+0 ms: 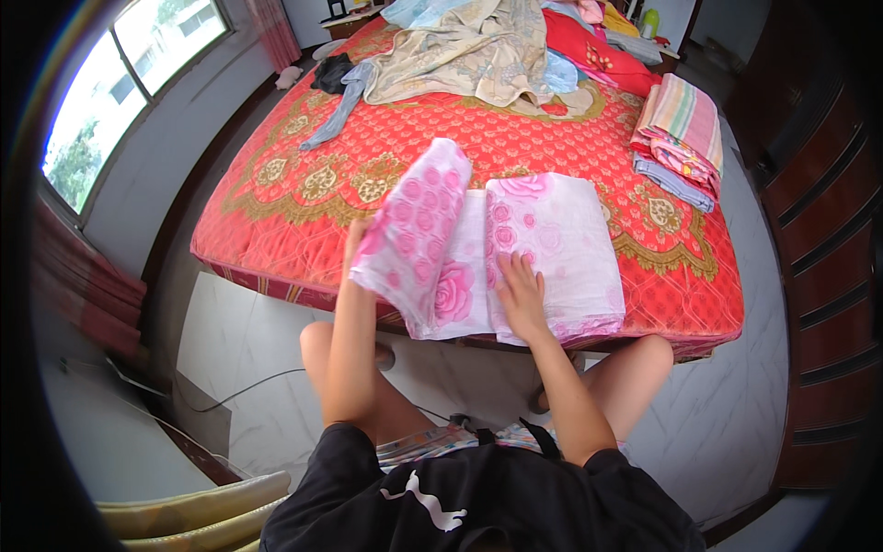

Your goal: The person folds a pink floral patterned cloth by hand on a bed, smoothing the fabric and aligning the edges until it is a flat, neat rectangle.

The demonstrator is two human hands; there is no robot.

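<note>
A white sheet with pink roses [575,248] lies partly folded at the near edge of the red bed. Its left part [418,221] is lifted and tilted up, with my left hand [358,237] gripping its outer edge; the cloth hides most of those fingers. Between the raised flap and the right part, a lower layer with a large pink rose shows flat on the bed. My right hand [521,293] rests on the folded right part with its fingers spread, near the row of small roses.
A red patterned mattress [303,184] fills the middle. On its right side sits a stack of folded bedding [679,143]. A crumpled beige blanket [460,55], a grey-blue cloth [340,110] and a red pillow [602,55] lie at the far end. A cable [248,391] runs across the floor.
</note>
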